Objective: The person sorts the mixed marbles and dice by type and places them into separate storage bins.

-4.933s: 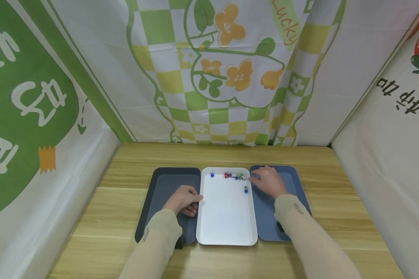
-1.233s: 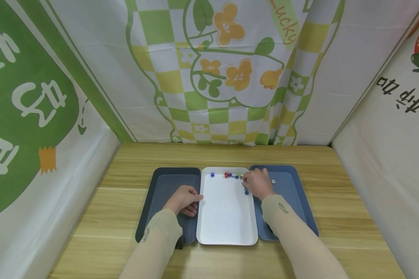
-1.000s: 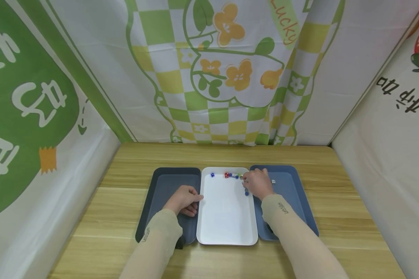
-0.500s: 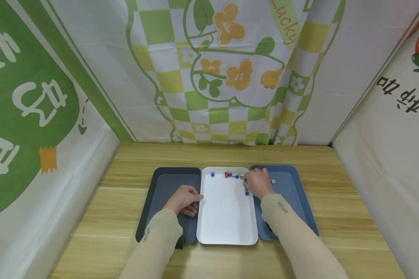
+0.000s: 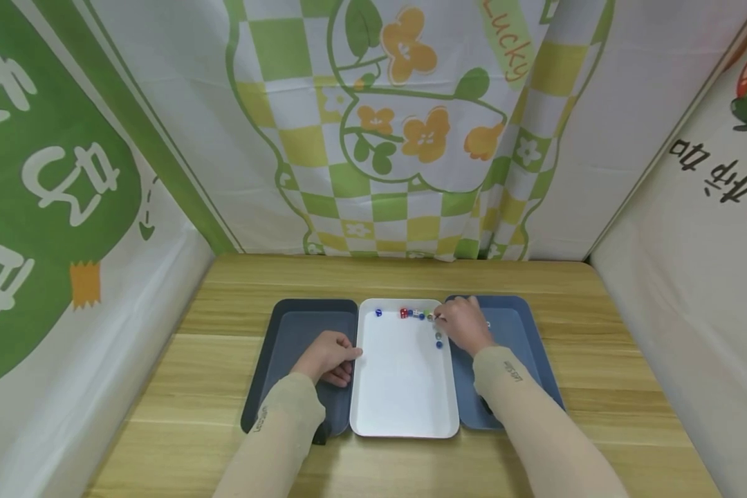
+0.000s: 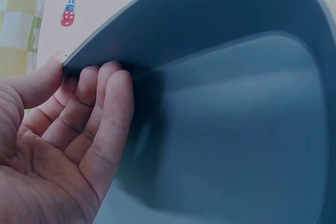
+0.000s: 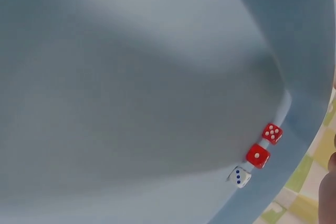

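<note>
My left hand (image 5: 328, 356) holds the rim of the dark tray (image 5: 286, 309) where it meets the white tray (image 5: 404, 394). In the left wrist view, its thumb lies over the rim and its fingers bend inside the tray. My right hand (image 5: 463, 324) is at the white tray's far right corner, fingertips bent down by the end of a row of small dice and round beads. What is between those fingertips is too small to tell. The row has a red die (image 5: 404, 313) and a white die (image 5: 416, 314). A blue bead (image 5: 438, 344) lies below the right fingertips.
A blue die (image 5: 378, 313) lies apart at the white tray's far left. In the right wrist view, two red dice, one of them a red die (image 7: 258, 156), and a white die (image 7: 239, 177) lie along the wall of the blue tray (image 7: 294, 51). A wooden table (image 5: 180, 373) carries all three trays.
My right hand has moved left from over the blue tray to the white tray's corner, then shifted slightly right in the last half second. The left hand stays put.
</note>
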The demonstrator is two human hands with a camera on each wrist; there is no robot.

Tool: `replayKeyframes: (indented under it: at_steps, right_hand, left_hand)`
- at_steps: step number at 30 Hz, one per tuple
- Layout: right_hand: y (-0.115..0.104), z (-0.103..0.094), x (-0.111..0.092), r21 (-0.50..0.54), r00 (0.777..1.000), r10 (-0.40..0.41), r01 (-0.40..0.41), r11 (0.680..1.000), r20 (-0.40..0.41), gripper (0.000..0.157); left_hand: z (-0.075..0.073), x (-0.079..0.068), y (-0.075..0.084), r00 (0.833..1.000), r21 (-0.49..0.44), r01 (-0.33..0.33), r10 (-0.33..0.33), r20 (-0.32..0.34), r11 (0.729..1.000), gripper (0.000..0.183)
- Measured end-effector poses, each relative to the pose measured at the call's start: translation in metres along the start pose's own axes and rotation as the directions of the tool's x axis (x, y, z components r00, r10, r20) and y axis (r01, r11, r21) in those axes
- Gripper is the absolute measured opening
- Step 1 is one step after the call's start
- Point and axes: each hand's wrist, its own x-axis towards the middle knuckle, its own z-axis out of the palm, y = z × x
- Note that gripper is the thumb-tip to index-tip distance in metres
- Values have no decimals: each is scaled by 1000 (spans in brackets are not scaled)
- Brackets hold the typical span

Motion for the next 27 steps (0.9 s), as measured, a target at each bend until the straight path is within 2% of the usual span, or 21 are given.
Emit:
replayKeyframes:
  at_steps: [10, 27]
  right_hand:
    - [13, -5, -1, 1, 998, -33, 33, 999, -55, 11]
    - [25, -22, -2, 7, 996, -37, 38, 999, -80, 13]
  left_hand:
    - [-1, -3, 0, 1000, -6, -19, 19, 6, 1000, 20]
    - [-1, -3, 1, 1000, 0, -9, 9, -3, 1000, 19]
